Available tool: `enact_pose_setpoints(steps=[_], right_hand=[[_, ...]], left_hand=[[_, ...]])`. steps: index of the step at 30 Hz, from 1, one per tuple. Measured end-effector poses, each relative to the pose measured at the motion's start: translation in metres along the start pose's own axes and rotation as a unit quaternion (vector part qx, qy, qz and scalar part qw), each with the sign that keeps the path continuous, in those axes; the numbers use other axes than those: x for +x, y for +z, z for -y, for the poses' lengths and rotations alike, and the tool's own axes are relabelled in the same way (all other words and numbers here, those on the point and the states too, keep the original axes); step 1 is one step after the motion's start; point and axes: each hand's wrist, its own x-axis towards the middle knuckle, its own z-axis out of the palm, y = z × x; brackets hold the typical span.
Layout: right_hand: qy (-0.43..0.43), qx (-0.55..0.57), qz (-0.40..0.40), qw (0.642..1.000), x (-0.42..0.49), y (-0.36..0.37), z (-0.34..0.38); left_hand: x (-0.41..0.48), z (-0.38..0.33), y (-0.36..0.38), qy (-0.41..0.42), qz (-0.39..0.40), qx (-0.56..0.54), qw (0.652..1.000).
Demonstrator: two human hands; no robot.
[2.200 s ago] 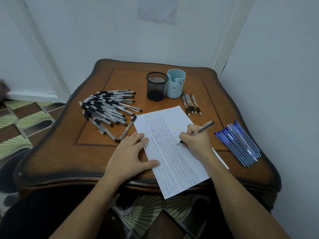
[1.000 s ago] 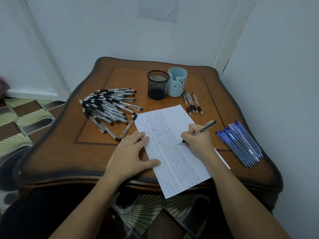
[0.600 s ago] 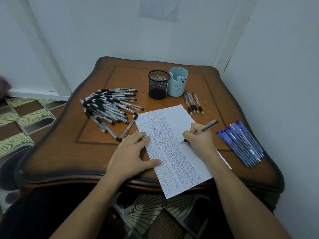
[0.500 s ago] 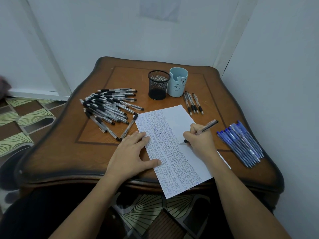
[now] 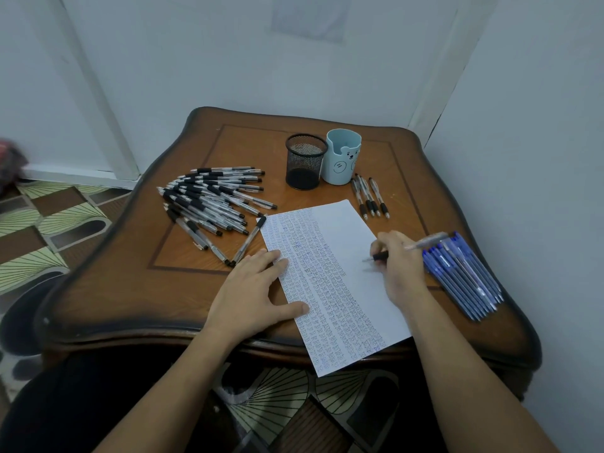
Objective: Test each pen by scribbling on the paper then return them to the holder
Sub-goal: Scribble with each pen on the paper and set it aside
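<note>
"Grip on the right, what has it got?"

"The right grip point(image 5: 400, 266) is curled round a pen point(image 5: 423, 245), pinched low on the black sleeve. The tip points left over the blank part of the paper point(image 5: 340, 230). The tip is blurred, so it may be just off the sheet; I can't tell."

"And the other?"

"The left grip point(image 5: 251, 295) lies flat with fingers spread and holds nothing. Its fingertips and thumb press on the paper's left edge."

"Around them?"

"A brown wooden tabletop point(image 5: 130, 289) with a dark inlaid line and a wavy edge. The paper's near corner hangs over that edge. A fan of black-sleeved pens point(image 5: 212, 201) lies to the left and a row of blue pens point(image 5: 464, 276) to the right. At the back a black mesh holder point(image 5: 305, 161) touches a pale blue cup point(image 5: 342, 158), with a few more pens point(image 5: 371, 197) beside the cup. Pale walls point(image 5: 196, 60) meet in a corner behind, and the floor point(image 5: 49, 223) is patterned green and brown."

"Anything legible?"

"The paper carries dense columns of small blue scribbles, too small to read. The cup has a drawn bear face. No brand shows."

"Different from half a second ago?"

"The right grip has slid right, away from the scribbled columns. The pen's barrel now crosses the top of the blue row. The left grip has stayed put."
</note>
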Motion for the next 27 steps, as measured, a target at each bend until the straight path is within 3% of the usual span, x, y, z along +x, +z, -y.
enact_pose_setpoints(steps=[3,10,19,24,27], right_hand=[[0.050,0.057,-0.006,0.997,0.001,-0.002,0.005],[0.070,-0.025,0.032,0.997,0.002,0.004,0.014],[0.096,-0.008,0.033,0.995,0.005,0.007,0.024],[0.141,-0.139,0.032,0.980,0.030,0.013,0.047],[0.086,-0.327,0.018,0.941,0.056,0.018,0.060]], left_hand=[[0.000,0.000,0.000,0.000,-0.001,0.004,1.000],[0.000,0.000,-0.001,0.000,0.004,0.003,1.000],[-0.001,-0.002,-0.004,0.010,-0.009,-0.007,1.000],[0.000,0.000,-0.003,0.010,-0.008,-0.014,1.000],[-0.001,-0.002,-0.004,0.002,-0.003,-0.015,1.000]])
